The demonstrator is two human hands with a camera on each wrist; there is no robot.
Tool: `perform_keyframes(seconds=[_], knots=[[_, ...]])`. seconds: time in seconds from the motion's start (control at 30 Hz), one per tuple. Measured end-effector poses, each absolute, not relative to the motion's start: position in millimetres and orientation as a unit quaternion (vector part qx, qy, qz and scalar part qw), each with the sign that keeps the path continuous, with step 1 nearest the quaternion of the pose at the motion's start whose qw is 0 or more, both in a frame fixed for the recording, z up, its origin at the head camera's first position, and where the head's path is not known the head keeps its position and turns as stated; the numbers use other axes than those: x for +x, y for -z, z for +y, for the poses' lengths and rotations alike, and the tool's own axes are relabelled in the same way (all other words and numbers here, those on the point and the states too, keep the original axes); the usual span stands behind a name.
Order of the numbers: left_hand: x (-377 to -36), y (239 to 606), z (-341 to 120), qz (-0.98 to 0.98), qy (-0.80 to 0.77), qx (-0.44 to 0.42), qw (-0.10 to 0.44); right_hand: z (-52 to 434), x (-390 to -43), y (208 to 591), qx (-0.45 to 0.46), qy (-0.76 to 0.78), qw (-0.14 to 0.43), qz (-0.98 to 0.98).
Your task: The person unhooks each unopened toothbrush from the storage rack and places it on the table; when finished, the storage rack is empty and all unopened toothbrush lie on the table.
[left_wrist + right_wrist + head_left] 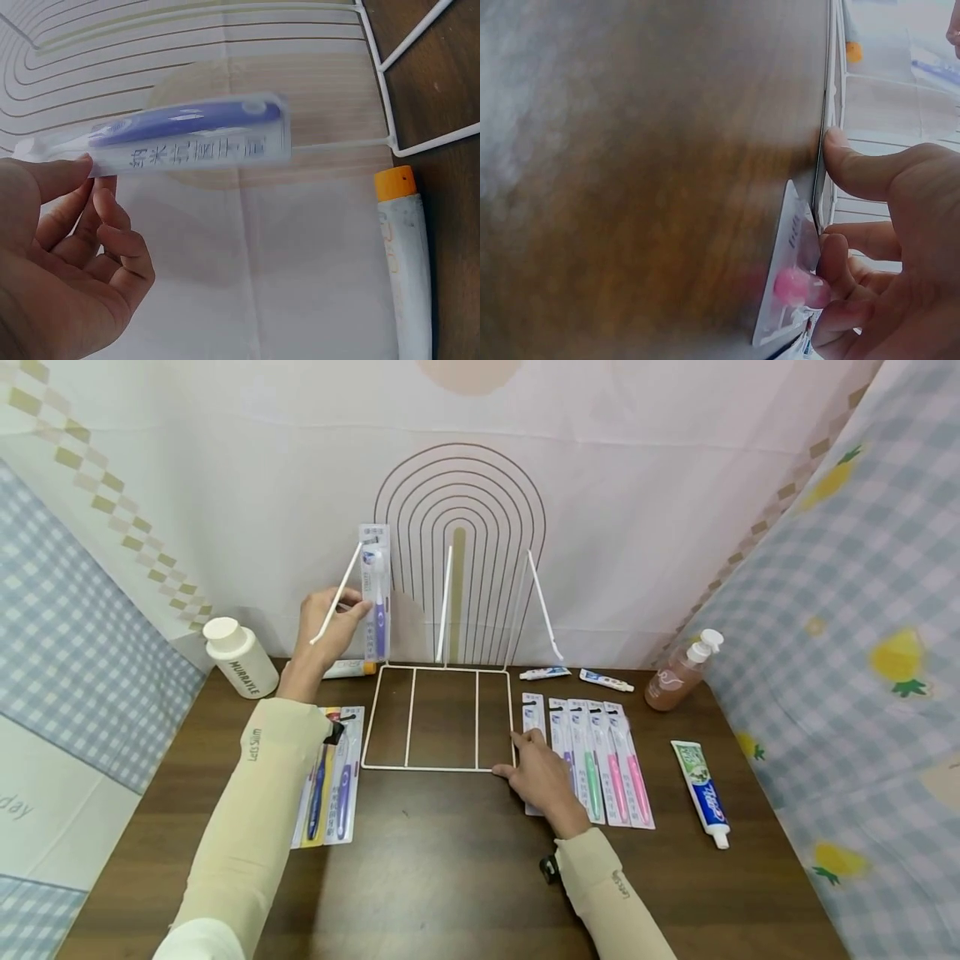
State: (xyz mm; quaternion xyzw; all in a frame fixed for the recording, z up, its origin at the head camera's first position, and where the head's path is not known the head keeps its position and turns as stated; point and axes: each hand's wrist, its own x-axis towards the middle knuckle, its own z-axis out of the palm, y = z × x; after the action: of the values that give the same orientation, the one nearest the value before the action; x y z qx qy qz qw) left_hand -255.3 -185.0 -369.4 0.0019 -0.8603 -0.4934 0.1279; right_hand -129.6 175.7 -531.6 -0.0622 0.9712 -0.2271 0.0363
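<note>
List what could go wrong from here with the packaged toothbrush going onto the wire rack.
1. The left hand pinches the purple toothbrush pack only at its edge, so it may slip or twist away from the left prong.
2. The right hand rests on just the front right corner of the wire rack; a push at the back could tilt the light frame.
3. That hand lies over the row of toothbrush packs and could drag them.

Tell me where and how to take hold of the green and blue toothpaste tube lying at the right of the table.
Grip the green and blue toothpaste tube across its middle, coming from above with fingers on its two long sides. It lies flat on the brown wooden table, cap towards the near edge, with bare table either side, so both sides look free.
</note>
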Motion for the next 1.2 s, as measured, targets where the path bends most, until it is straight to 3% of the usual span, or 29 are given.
perform_keyframes(seconds=[0.27, 0.5, 0.9, 1.2], knots=[[-233.9, 370.7, -182.6, -0.855, 0.502, -0.015, 0.131, 177.7, -131.7, 537.1, -0.068, 0.238, 0.029, 0.968], [-186.1, 398.3, -194.6, -0.879, 0.462, -0.020, 0.113, 169.4, -123.8, 517.9, -0.069, 0.229, 0.039, 0.970], [-103.9, 448.1, -247.3, -0.865, 0.486, 0.077, 0.100, 182.7, -137.6, 540.3, -0.077, 0.231, 0.040, 0.969], [-76.1, 470.5, -296.5, -0.879, 0.457, 0.130, 0.043, 170.1, -124.5, 504.8, -0.071, 0.222, 0.054, 0.971]])
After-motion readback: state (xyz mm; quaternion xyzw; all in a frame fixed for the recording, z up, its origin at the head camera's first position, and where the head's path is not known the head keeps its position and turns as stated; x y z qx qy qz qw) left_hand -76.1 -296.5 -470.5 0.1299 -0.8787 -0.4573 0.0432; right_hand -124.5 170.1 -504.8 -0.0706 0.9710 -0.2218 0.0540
